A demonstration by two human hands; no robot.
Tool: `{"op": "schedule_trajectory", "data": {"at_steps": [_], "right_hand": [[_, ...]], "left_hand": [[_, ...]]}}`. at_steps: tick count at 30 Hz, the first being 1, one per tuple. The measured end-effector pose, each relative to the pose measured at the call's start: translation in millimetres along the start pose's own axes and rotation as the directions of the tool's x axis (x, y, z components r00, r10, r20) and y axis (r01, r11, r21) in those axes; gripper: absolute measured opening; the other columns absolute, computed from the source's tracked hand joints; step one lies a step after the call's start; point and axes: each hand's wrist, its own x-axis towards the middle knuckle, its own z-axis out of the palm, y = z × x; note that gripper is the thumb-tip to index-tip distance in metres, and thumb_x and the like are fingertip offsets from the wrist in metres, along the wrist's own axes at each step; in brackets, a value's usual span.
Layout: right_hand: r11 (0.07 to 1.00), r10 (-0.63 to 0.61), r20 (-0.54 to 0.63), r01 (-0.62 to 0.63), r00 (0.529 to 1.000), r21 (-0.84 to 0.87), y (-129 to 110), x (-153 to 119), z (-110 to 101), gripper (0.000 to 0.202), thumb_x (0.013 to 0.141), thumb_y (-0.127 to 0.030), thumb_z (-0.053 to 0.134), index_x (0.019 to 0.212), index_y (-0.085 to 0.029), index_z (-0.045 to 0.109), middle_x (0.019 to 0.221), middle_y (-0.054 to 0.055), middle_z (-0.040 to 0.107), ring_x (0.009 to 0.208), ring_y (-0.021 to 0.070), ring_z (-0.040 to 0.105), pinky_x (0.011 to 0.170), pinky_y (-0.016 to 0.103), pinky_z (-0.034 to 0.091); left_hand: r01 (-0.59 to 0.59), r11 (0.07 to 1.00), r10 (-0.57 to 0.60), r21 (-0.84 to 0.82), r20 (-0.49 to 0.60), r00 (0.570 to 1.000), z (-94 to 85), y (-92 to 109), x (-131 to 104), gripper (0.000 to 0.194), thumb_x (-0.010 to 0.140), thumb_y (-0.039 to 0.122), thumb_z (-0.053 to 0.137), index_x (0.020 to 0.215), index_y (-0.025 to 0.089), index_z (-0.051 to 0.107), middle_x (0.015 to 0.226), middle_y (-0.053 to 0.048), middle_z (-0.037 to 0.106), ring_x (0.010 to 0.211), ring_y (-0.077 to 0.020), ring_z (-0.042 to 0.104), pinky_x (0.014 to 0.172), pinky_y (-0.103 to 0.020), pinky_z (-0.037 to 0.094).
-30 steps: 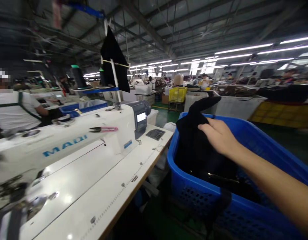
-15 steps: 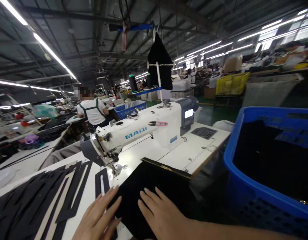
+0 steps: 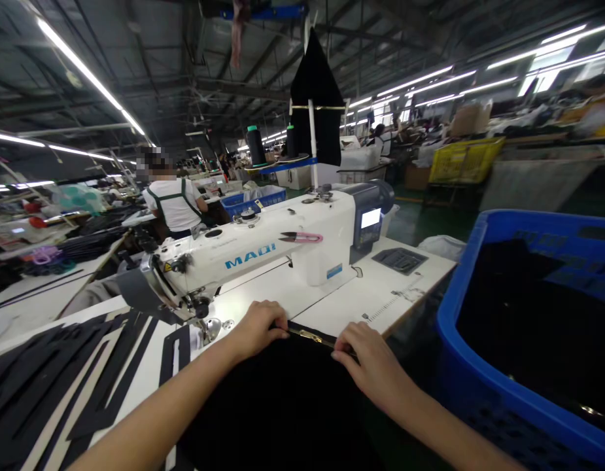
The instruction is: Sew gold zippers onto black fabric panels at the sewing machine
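Note:
A black fabric piece [image 3: 282, 399] with a gold zipper [image 3: 312, 336] along its far edge spreads over the near side of the sewing table. My left hand [image 3: 263, 327] pinches that zipper edge near its left end, fingers closed. On the other side of the gold slider, my right hand [image 3: 363, 353] grips the same edge, also closed. Just behind my hands stands a white sewing machine [image 3: 267, 245], its needle area left of my left hand. Pink-handled thread snips [image 3: 302, 237] lie against the machine's arm.
Black frame-shaped cut pieces [image 3: 106, 373] and beige strips cover the table's left side. A large blue basket [image 3: 462, 301] of black fabric stands at the right. Thread spools [image 3: 256, 145] sit behind the machine. A co-worker [image 3: 173, 196] sits at the back left.
Both hands have gone from lying flat on the black fabric to pinching its far zipper edge. The view has shifted slightly, and the machine now appears farther left.

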Motion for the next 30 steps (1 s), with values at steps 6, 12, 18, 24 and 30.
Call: {"op": "schedule_trajectory", "data": {"at_steps": [6, 12, 18, 24, 30], "right_hand": [[0.975, -0.188, 0.190, 0.160, 0.964, 0.155, -29, -5, -86, 0.009, 0.084, -0.020, 0.050, 0.076, -0.021, 0.051, 0.091, 0.004, 0.053, 0.090, 0.0201, 0.049, 0.077, 0.034, 0.041], [0.962, -0.258, 0.342, 0.206, 0.904, 0.181, -44, 8, -145, 0.021, 0.087, -0.035, 0.044, 0.073, -0.021, 0.050, 0.085, 0.004, 0.054, 0.082, 0.0191, 0.051, 0.074, 0.032, 0.043], [0.972, -0.222, 0.332, 0.182, 0.917, 0.147, -41, 14, -153, 0.023, 0.083, -0.041, 0.047, 0.070, -0.022, 0.052, 0.075, 0.002, 0.056, 0.069, 0.0177, 0.053, 0.062, 0.029, 0.043], [0.968, -0.125, 0.238, 0.171, 0.963, -0.184, -40, 39, -155, 0.007, 0.085, -0.022, 0.048, 0.078, -0.021, 0.047, 0.064, -0.002, 0.052, 0.059, 0.0132, 0.050, 0.057, 0.026, 0.037], [0.844, -0.262, -0.148, 0.152, 0.954, -0.515, -51, 37, -191, 0.020, 0.088, -0.038, 0.043, 0.096, -0.023, 0.053, 0.091, 0.009, 0.056, 0.089, 0.0264, 0.054, 0.077, 0.041, 0.038]], "left_hand": [[-0.124, 0.981, 0.135, -0.149, 0.065, 0.989, -70.8, 49, -38, 0.004, 0.078, 0.021, 0.062, 0.077, 0.019, 0.059, 0.090, -0.001, 0.054, 0.090, -0.0173, 0.051, 0.081, -0.027, 0.039], [-0.020, 0.990, 0.051, -0.137, 0.228, 0.972, -122.6, 86, -44, 0.008, 0.079, 0.026, 0.059, 0.080, 0.018, 0.060, 0.089, 0.001, 0.056, 0.087, -0.0159, 0.052, 0.080, -0.025, 0.039], [-0.068, 0.975, 0.113, -0.212, 0.211, 0.971, -123.3, 82, -44, 0.010, 0.079, 0.027, 0.058, 0.077, 0.017, 0.060, 0.080, 0.003, 0.059, 0.080, -0.0138, 0.055, 0.075, -0.024, 0.040], [-0.059, 0.998, 0.062, -0.036, 0.092, 0.994, -121.1, 88, -30, 0.009, 0.082, 0.024, 0.057, 0.081, 0.015, 0.058, 0.069, 0.003, 0.057, 0.064, -0.0123, 0.053, 0.060, -0.022, 0.040], [-0.112, 0.896, 0.271, 0.429, -0.330, 0.904, -130.4, 106, -22, 0.019, 0.084, 0.011, 0.047, 0.099, 0.015, 0.059, 0.090, -0.003, 0.059, 0.088, -0.0197, 0.058, 0.076, -0.031, 0.043]]}}
